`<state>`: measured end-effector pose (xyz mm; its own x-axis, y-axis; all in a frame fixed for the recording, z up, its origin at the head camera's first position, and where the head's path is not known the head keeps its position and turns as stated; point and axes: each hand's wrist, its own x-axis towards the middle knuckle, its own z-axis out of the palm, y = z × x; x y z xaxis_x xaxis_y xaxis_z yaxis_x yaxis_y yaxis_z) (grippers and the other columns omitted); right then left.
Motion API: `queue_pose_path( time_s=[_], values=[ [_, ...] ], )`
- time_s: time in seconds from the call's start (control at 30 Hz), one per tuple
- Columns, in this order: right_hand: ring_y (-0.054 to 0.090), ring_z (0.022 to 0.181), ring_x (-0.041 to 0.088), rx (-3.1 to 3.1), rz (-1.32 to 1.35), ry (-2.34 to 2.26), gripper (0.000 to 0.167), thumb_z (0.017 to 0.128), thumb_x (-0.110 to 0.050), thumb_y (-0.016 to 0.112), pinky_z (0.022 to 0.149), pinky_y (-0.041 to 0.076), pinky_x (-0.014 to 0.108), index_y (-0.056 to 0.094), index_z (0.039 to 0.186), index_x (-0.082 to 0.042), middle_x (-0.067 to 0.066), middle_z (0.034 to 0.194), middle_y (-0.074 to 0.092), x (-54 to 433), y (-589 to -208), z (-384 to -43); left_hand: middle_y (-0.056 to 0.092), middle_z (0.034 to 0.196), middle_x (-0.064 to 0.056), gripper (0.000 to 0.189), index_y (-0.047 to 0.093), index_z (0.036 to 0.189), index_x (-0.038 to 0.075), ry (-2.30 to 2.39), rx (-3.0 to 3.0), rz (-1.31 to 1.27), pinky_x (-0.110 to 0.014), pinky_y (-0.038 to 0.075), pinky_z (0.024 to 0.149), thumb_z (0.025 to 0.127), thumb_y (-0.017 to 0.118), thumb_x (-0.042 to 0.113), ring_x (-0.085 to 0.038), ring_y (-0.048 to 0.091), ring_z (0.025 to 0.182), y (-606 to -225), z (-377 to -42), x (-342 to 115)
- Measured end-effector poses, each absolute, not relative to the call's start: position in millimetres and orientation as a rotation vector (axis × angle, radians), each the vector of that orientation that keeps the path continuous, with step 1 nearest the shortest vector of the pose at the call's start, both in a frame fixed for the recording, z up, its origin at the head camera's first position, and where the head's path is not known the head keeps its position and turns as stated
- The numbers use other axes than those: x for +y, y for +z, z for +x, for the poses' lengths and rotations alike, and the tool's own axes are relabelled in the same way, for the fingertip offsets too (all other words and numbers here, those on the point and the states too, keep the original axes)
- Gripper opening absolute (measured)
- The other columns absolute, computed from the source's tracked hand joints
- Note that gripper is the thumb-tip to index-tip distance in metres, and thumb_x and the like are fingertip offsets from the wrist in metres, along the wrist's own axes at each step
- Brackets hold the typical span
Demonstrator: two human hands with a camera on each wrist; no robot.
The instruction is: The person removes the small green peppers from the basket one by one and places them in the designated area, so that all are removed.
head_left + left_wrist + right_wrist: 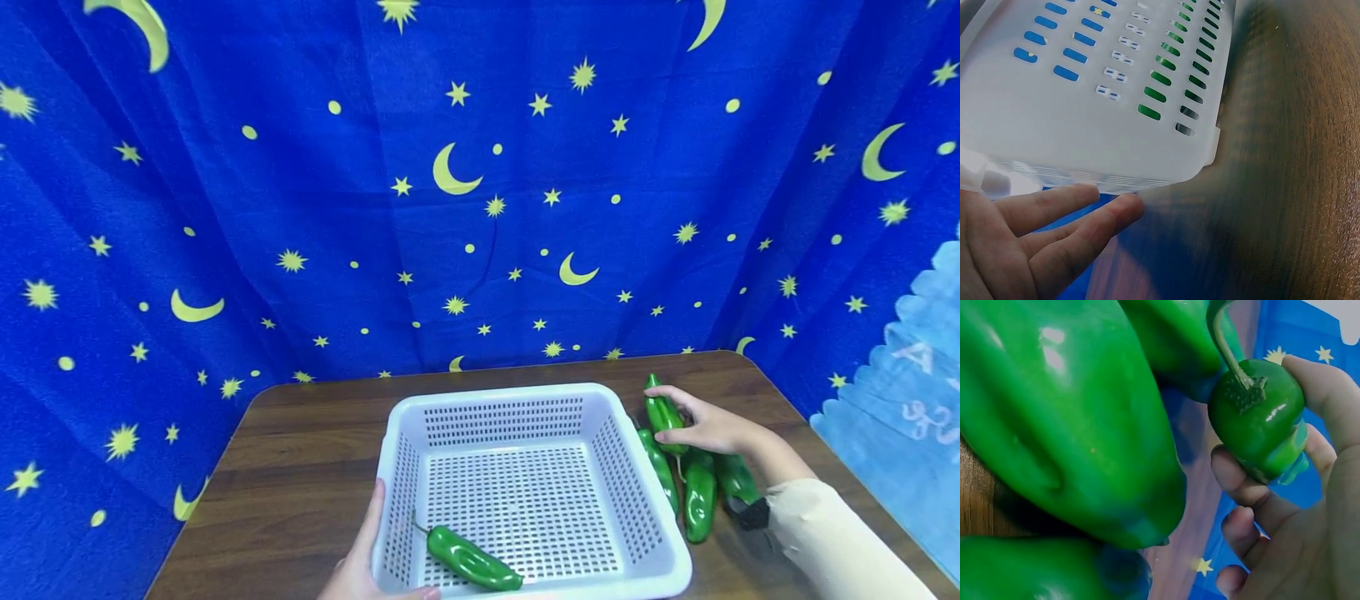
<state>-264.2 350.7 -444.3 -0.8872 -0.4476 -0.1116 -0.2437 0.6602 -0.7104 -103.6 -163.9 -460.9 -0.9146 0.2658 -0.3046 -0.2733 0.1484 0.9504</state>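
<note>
A white perforated plastic basket (504, 398) stands on the wooden table, with one long green pepper (472, 558) lying inside near its front left. My left hand (363, 554) is at the basket's left front corner; in the left wrist view its straight fingers (1063, 203) touch the basket's edge. To the right of the basket, my right hand (705, 427) holds a green pepper (660, 408) between thumb and fingers. The right wrist view shows this pepper (1257, 419) stem-end toward the camera, fingers curled round its side.
Several more green peppers (700, 496) lie on the table (300, 475) right of the basket, under and beside my right hand. A blue curtain (510, 225) with yellow moons and stars hangs behind the table. Light blue cloth (907, 375) hangs at the far right.
</note>
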Motion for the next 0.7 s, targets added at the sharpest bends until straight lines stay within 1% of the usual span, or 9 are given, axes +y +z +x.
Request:
queue_pose_path(
  time_s=[0.07,0.17,0.23,0.27,0.33,0.37,0.47,0.57,0.7],
  values=[
    [0.058,0.101,0.023,2.605,-0.518,-1.024,0.072,0.091,-0.025,0.072,0.079,0.052,0.034,0.032,0.148,-0.007,0.016,0.114,0.06,350,-445,-265,0.004,0.163,-0.03,0.134,-0.023,0.155,0.035,1.812,2.041,-0.004,-0.051,0.058,0.092,0.078,0.085,0.018,-0.05,0.048,0.129,-461,-104,-164],
    [0.06,0.101,0.027,2.627,-0.43,-0.947,0.073,0.09,-0.031,0.072,0.076,0.054,0.037,0.033,0.149,-0.013,0.017,0.118,0.06,349,-447,-267,0.004,0.163,-0.03,0.134,-0.023,0.155,0.035,1.814,2.041,-0.004,-0.05,0.058,0.092,0.077,0.085,0.017,-0.05,0.048,0.129,-461,-104,-164],
    [0.061,0.1,0.028,2.664,-0.389,-0.867,0.072,0.089,-0.037,0.072,0.075,0.054,0.043,0.034,0.148,-0.017,0.019,0.122,0.06,349,-448,-268,0.004,0.163,-0.029,0.134,-0.023,0.155,0.036,1.809,2.04,-0.009,-0.05,0.058,0.092,0.077,0.085,0.018,-0.05,0.048,0.129,-461,-104,-164],
    [0.061,0.103,0.03,2.689,-0.379,-0.824,0.072,0.089,-0.039,0.071,0.078,0.053,0.049,0.035,0.148,-0.019,0.021,0.125,0.059,348,-448,-269,0.004,0.163,-0.029,0.134,-0.023,0.155,0.036,1.81,2.041,-0.007,-0.049,0.058,0.092,0.077,0.085,0.018,-0.049,0.048,0.129,-460,-104,-164],
    [0.06,0.109,0.036,2.736,-0.384,-0.75,0.07,0.089,-0.043,0.07,0.085,0.048,0.061,0.037,0.147,-0.021,0.025,0.133,0.057,348,-449,-270,0.005,0.163,-0.03,0.134,-0.023,0.155,0.034,1.806,2.056,0.005,-0.049,0.058,0.092,0.077,0.085,0.018,-0.048,0.05,0.128,-461,-104,-164],
    [0.059,0.112,0.039,2.759,-0.389,-0.71,0.07,0.089,-0.045,0.07,0.088,0.044,0.066,0.038,0.146,-0.022,0.026,0.137,0.055,348,-450,-270,0.005,0.163,-0.029,0.134,-0.022,0.155,0.034,1.808,2.058,0.008,-0.049,0.058,0.092,0.077,0.085,0.018,-0.047,0.05,0.128,-461,-104,-164],
    [0.055,0.122,0.045,2.793,-0.399,-0.638,0.069,0.089,-0.047,0.068,0.092,0.032,0.074,0.04,0.146,-0.023,0.027,0.145,0.05,347,-451,-272,0.006,0.162,-0.03,0.135,-0.022,0.156,0.031,1.816,2.075,0.031,-0.049,0.058,0.092,0.076,0.086,0.015,-0.043,0.053,0.126,-461,-103,-164],
    [0.057,0.121,0.045,2.795,-0.391,-0.586,0.069,0.089,-0.048,0.068,0.09,0.033,0.068,0.039,0.147,-0.024,0.027,0.144,0.051,346,-454,-273,0.007,0.163,-0.03,0.135,-0.02,0.157,0.031,1.825,2.08,0.038,-0.048,0.058,0.092,0.075,0.086,0.014,-0.041,0.054,0.124,-460,-102,-164],
    [0.061,0.113,0.041,2.801,-0.356,-0.505,0.07,0.089,-0.051,0.066,0.083,0.036,0.054,0.039,0.147,-0.025,0.027,0.14,0.055,346,-457,-275,0.008,0.163,-0.03,0.135,-0.02,0.156,0.032,1.813,2.082,0.028,-0.049,0.058,0.092,0.076,0.086,0.016,-0.04,0.054,0.125,-459,-102,-164]
  ],
)
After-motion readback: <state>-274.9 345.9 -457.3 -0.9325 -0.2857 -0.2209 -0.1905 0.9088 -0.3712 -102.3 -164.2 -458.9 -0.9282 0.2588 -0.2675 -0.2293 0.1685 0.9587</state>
